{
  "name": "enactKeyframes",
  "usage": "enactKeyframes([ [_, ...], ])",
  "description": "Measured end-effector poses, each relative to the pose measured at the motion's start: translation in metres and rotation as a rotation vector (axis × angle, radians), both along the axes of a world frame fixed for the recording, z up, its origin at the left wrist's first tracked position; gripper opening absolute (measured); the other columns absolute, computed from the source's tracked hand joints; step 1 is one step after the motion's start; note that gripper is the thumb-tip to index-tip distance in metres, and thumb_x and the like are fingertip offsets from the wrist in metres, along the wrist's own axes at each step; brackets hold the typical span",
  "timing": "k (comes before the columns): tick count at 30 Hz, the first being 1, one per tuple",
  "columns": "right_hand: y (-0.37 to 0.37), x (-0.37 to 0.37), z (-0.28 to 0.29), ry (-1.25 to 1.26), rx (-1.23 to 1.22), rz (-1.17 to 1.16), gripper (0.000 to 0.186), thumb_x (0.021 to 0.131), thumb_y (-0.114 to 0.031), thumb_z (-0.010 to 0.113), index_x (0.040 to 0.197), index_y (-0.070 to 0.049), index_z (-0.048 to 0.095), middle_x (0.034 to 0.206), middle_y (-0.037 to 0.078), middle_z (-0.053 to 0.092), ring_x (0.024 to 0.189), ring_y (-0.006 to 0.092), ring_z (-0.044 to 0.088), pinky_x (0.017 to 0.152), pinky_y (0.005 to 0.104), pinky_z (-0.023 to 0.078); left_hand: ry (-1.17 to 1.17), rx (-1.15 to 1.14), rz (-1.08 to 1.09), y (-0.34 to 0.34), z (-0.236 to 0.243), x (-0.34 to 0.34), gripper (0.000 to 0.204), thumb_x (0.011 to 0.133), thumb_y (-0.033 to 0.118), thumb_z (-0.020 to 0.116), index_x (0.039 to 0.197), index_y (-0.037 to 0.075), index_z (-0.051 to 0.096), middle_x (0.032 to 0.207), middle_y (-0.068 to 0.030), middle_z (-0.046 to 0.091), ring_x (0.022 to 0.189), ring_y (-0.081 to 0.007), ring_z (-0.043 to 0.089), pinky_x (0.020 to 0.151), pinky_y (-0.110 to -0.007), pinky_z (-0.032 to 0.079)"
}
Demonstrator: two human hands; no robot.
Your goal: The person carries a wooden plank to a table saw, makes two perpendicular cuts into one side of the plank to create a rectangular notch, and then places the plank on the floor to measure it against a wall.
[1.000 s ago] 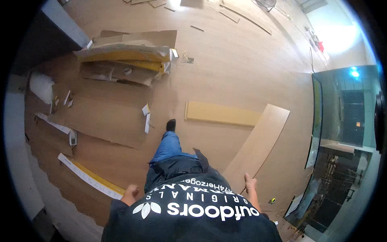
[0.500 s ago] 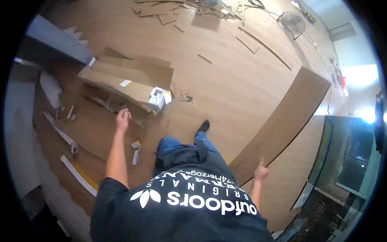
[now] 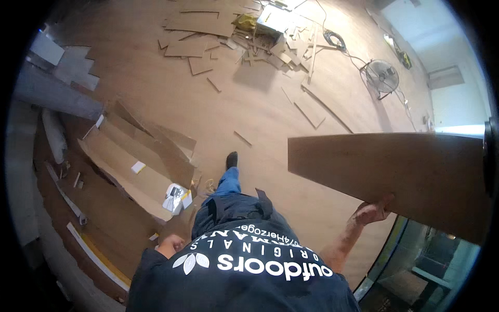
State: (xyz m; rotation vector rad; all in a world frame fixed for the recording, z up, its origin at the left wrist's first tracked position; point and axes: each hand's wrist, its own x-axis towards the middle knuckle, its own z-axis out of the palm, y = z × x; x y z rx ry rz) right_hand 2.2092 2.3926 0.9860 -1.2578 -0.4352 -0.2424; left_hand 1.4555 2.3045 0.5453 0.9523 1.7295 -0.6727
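My right hand (image 3: pixel 371 212) grips the lower edge of a long, flat brown plank (image 3: pixel 384 166). The plank is lifted off the floor on the right and runs out to the edge of the view. Down by my left side, my left hand (image 3: pixel 171 243) has its fingers loosely curled, with nothing visible in it. Nearest to that hand lies a long opened cardboard box (image 3: pixel 132 156). Near the box's close end sits a silvery-white package (image 3: pixel 176 197).
Offcuts (image 3: pixel 187 46) are heaped around a box-like stand at the far side. A floor fan (image 3: pixel 382 77) with a trailing cable stands far right. Thin strips (image 3: pixel 310 115) lie on the wood-look floor. A glass-fronted unit (image 3: pixel 416 265) stands close on my right.
The plank has swung up and to the right in my right hand, from slanting over the floor to nearly level. My left hand has drawn back to my side. My body has stepped and turned.
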Motion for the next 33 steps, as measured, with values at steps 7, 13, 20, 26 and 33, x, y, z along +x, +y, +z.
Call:
enactKeyframes([
  [7, 0.215, 0.088, -0.01, 0.27, 0.074, 0.202, 0.034, 0.101, -0.026, 0.069, 0.123, 0.0, 0.064, 0.115, 0.008, 0.069, 0.096, 0.0196, 0.067, 0.084, 0.029, 0.058, -0.719, 0.679, -0.106, 0.49, 0.2, 0.384, 0.04, 0.1, 0.028, 0.058, 0.129, 0.001, 0.065, 0.126, -0.0164, 0.069, 0.118, -0.0277, 0.065, 0.101, -0.039, 0.051],
  [13, 0.397, 0.091, -0.035, 0.525, 0.256, 0.438, 0.041, 0.104, -0.021, 0.063, 0.139, -0.003, 0.05, 0.133, 0.008, 0.062, 0.119, 0.0178, 0.06, 0.1, 0.0348, 0.053, -1.47, 0.276, 0.088, 0.589, 0.32, 0.646, 0.053, 0.098, 0.038, 0.069, 0.14, 0.006, 0.059, 0.134, -0.0072, 0.064, 0.127, -0.0196, 0.056, 0.11, -0.039, 0.042],
  [20, 0.581, 0.092, -0.055, 0.285, -0.155, 1.067, 0.039, 0.103, -0.023, 0.063, 0.137, -0.005, 0.055, 0.135, 0.008, 0.063, 0.122, 0.0217, 0.061, 0.105, 0.037, 0.048, -1.89, -0.013, 1.306, 0.772, 0.365, 0.722, 0.048, 0.098, 0.032, 0.069, 0.137, 0.006, 0.056, 0.134, -0.0083, 0.064, 0.129, -0.0249, 0.056, 0.112, -0.043, 0.044],
  [26, 0.668, 0.165, -0.192, -0.471, -1.164, 1.133, 0.044, 0.1, -0.032, 0.062, 0.128, 0.002, 0.064, 0.133, 0.021, 0.064, 0.122, 0.0363, 0.062, 0.106, 0.0442, 0.049, -1.968, 0.113, 1.073, 0.996, 0.283, 0.628, 0.038, 0.104, 0.025, 0.06, 0.134, 0.001, 0.058, 0.134, -0.0113, 0.065, 0.124, -0.0247, 0.06, 0.111, -0.042, 0.047],
  [33, 0.712, 0.145, -0.296, -0.045, -1.826, 1.116, 0.053, 0.104, -0.05, 0.047, 0.096, -0.006, 0.074, 0.108, 0.022, 0.072, 0.101, 0.0422, 0.068, 0.089, 0.0514, 0.053, -1.295, 0.961, 1.181, 1.225, 0.26, 0.504, 0.051, 0.098, 0.028, 0.069, 0.139, 0.001, 0.055, 0.139, -0.0117, 0.062, 0.129, -0.0286, 0.057, 0.111, -0.045, 0.047],
])
